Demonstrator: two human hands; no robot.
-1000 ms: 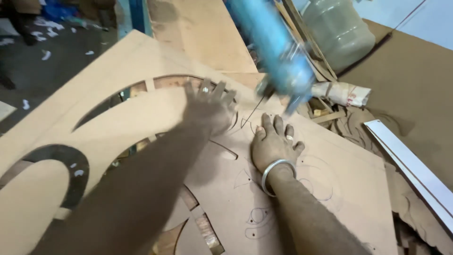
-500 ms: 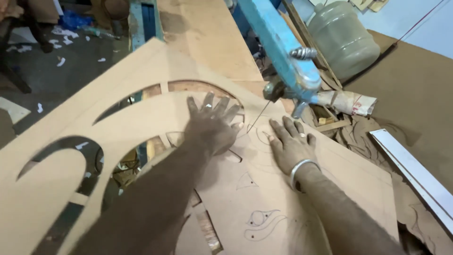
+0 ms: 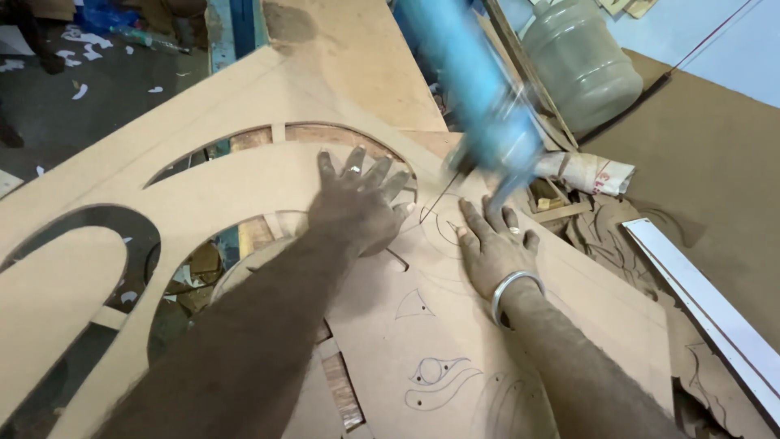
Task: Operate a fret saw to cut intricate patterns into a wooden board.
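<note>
A large brown fibreboard panel point(image 3: 244, 187) with curved cut-out openings and pencilled ornament lines lies under both hands. My left hand point(image 3: 357, 203) presses flat on it, fingers spread, just left of a thin saw blade point(image 3: 439, 199). My right hand point(image 3: 496, 248), with a metal bangle on the wrist, lies flat on the board just right of the blade. The blue arm of the saw machine point(image 3: 479, 106) hangs over the blade, blurred.
A translucent plastic water jug point(image 3: 581, 61) stands at the back. A rolled paper bundle point(image 3: 585, 171) and board offcuts lie to the right, beside a long white strip point(image 3: 699, 301). Dusty floor with scraps shows at the upper left.
Both hands have kept flat on the board while it shifted under the blade. The view has moved, and the blue saw arm appears blurred again.
</note>
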